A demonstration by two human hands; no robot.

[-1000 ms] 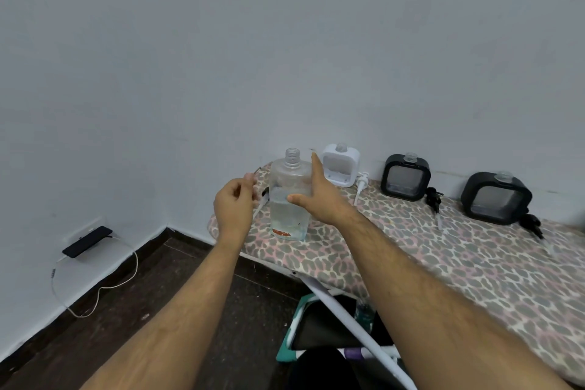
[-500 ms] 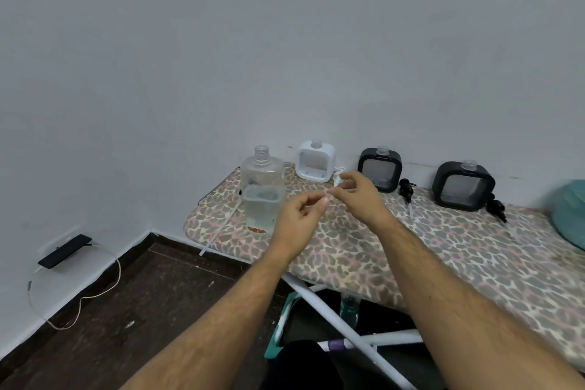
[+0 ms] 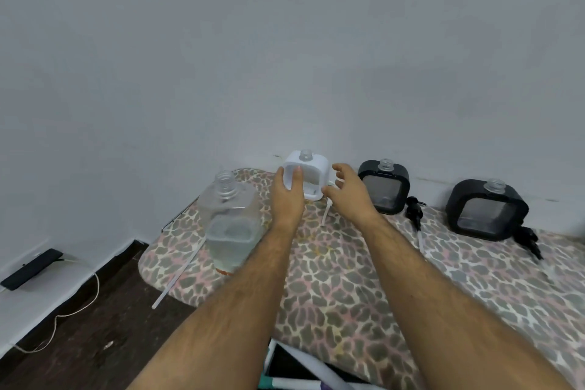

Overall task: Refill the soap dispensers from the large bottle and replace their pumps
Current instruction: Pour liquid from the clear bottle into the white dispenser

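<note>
A white soap dispenser [image 3: 313, 174] with an open neck stands at the back of the leopard-print ironing board [image 3: 348, 279]. My left hand [image 3: 286, 196] grips its left side, thumb on the front face. My right hand [image 3: 351, 196] curls its thumb and fingers around the head of the white pump [image 3: 325, 215], whose tube points down onto the board. The large clear bottle [image 3: 231, 231], uncapped and about half full, stands left of my left arm. Two black dispensers [image 3: 384, 190] [image 3: 484, 212] stand to the right with open necks, a black pump [image 3: 414, 209] [image 3: 528, 239] lying beside each.
A long white tube [image 3: 180, 272] lies over the board's left edge by the large bottle. The wall runs right behind the dispensers. A dark phone [image 3: 31, 267] with a cable lies on the floor at the left. The board's legs show below.
Both hands moved forward from the middle of the board. The left hand took hold of the white dispenser, and the right hand closed on the white pump beside it.
</note>
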